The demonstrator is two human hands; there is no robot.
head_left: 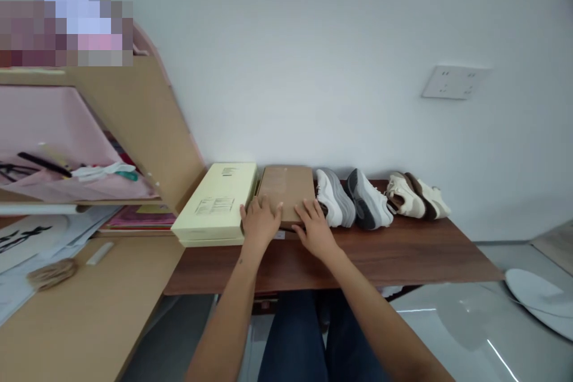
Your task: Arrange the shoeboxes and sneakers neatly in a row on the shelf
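Observation:
A brown cardboard shoe box (286,188) lies on the dark wooden bench (403,250) against the wall. My left hand (259,224) grips its near left corner, fingers curled over the lid. My right hand (316,228) rests on its near right corner, fingers laid on the lid and edge. A pale yellow box (217,203) lies touching the brown box on the left. Right of the brown box stand white and grey sneakers (353,198), then a cream and brown pair (416,196).
A light wooden desk (89,316) with papers, a brush and a pink shelf unit (67,149) sits at the left. A wall socket (452,82) is up on the right. A white round object (541,301) lies on the glossy floor at the right.

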